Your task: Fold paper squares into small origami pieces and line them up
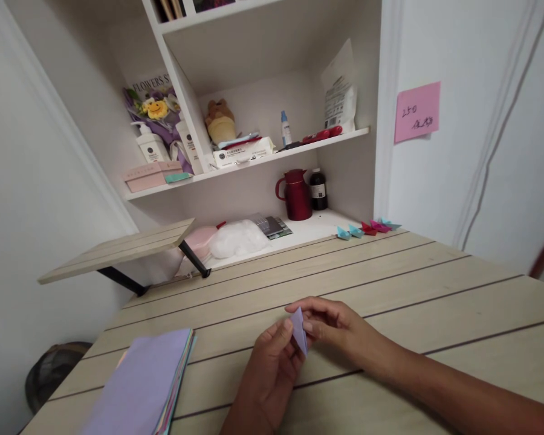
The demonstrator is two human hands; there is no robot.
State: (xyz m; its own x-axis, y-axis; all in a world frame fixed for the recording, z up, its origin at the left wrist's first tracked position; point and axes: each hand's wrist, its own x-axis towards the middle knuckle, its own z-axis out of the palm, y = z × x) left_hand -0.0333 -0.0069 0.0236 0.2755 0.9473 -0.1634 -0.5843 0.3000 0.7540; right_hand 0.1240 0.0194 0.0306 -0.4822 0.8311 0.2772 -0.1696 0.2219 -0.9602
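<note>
A small folded piece of purple paper (300, 331) is held up between both hands, just above the wooden table (381, 278). My left hand (274, 362) pinches its left side, thumb on the near face and fingers behind. From the right, my right hand (333, 329) grips the opposite edge with thumb and fingers; part of the paper is hidden there. To the left of my hands lies a stack of coloured paper (140, 380), a purple sheet on top.
Several small folded paper boats (369, 228) line the table's far right edge. A slanted wooden stand (122, 248) rises at the far left. Behind, white shelves (254, 163) hold a red jug (298, 196), a dark bottle (318, 190) and a white plastic bag (238, 238).
</note>
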